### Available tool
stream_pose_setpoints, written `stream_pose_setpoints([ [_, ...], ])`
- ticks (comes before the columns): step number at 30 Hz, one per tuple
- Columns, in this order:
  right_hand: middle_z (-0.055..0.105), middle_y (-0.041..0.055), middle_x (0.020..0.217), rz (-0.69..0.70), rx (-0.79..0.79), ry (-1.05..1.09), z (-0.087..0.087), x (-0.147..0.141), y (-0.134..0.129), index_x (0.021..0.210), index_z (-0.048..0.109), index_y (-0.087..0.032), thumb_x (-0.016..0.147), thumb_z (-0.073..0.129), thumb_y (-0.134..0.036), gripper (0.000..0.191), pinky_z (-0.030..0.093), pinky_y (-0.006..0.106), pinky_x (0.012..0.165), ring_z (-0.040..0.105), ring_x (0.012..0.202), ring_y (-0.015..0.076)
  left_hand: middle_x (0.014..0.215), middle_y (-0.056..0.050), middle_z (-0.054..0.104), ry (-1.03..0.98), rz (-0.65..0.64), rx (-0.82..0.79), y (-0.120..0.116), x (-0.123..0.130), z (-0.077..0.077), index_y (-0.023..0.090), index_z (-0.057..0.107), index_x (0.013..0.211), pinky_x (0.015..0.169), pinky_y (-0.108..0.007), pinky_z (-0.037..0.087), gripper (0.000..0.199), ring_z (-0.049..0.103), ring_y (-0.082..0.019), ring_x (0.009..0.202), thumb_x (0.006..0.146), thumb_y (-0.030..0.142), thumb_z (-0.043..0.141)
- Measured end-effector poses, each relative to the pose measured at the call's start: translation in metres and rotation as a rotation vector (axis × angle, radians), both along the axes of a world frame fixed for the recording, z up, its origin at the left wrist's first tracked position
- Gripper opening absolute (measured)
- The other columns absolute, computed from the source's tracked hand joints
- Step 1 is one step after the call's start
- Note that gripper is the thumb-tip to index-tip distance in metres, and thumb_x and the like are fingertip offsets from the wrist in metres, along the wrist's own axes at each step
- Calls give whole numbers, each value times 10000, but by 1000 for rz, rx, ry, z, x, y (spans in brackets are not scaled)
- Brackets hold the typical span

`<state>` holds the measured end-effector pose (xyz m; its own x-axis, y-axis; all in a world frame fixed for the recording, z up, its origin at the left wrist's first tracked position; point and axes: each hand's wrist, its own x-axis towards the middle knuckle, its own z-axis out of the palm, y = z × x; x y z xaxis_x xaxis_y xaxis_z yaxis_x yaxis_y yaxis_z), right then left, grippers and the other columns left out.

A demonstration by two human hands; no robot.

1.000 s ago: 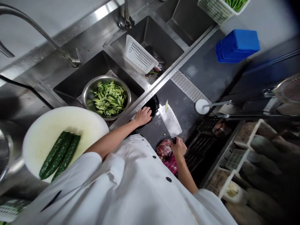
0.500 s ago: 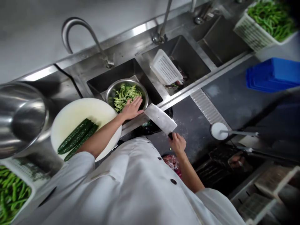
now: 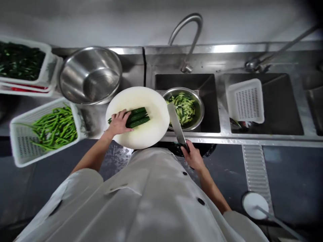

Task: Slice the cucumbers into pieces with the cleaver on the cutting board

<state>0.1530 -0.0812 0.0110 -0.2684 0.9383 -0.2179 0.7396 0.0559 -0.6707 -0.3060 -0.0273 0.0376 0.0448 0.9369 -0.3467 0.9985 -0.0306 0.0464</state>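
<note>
My left hand (image 3: 119,123) lies over the left part of a few dark green cucumbers (image 3: 139,116), fingers curled across their top and thumb on the near side. They lie side by side on a round white cutting board (image 3: 155,129). In my right hand (image 3: 193,155) is the dark handle of a cleaver (image 3: 177,125); its blade points up and away, between the board and a steel bowl (image 3: 202,116). Pieces of cut cucumber (image 3: 183,107) fill much of that bowl, which stands over the left sink.
A large steel basin (image 3: 99,79) stands behind the board on the left. White baskets hold green peppers (image 3: 57,127) and dark leafy greens (image 3: 21,60). A faucet (image 3: 188,65) arches behind the sink (image 3: 212,101). Another white basket (image 3: 246,101) sits in the right sink.
My left hand has gone from the bowl of cut pieces to the cucumbers on the board. The cleaver has moved toward the board, its blade now edge-on. My view has swung left and levelled.
</note>
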Motion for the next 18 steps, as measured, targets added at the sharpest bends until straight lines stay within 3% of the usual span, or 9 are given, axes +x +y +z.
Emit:
stream_pose_setpoints([
  [4,741,110,1328,213,10,5,10,-45,29,1474,571,-222,1009,471,-436,521,584,451,978,748,1104,317,1699,-223,285,-28,-24,55,-3,1,-14,197,308,1658,1217,-621,241,1007,327,-449,1506,836,596,732],
  [9,736,118,1336,183,46,-61,10,-71,34,1479,591,-219,1008,455,-441,538,588,483,993,739,1128,338,1657,-186,371,-116,-25,70,18,-4,-15,225,302,1658,1192,-589,284,1013,393,-421,1438,824,586,750],
  [11,760,108,1275,142,44,-60,10,-73,31,1495,577,-236,1001,479,-453,549,608,464,941,753,1075,326,1618,-202,414,-123,70,88,29,5,-16,204,299,1655,1172,-600,308,1016,423,-429,1399,830,593,746],
  [15,797,79,1042,62,17,-43,12,-75,23,1506,561,-240,994,488,-477,569,626,423,797,765,919,302,1563,-257,447,-106,389,113,47,44,-25,133,247,1664,1119,-666,360,1024,461,-463,1347,873,604,695],
  [18,786,68,968,56,11,-39,16,-80,14,1508,542,-228,1014,432,-476,564,619,403,746,756,874,284,1581,-249,434,-137,434,112,51,64,-29,155,235,1668,1104,-683,384,1045,466,-475,1349,859,619,705],
])
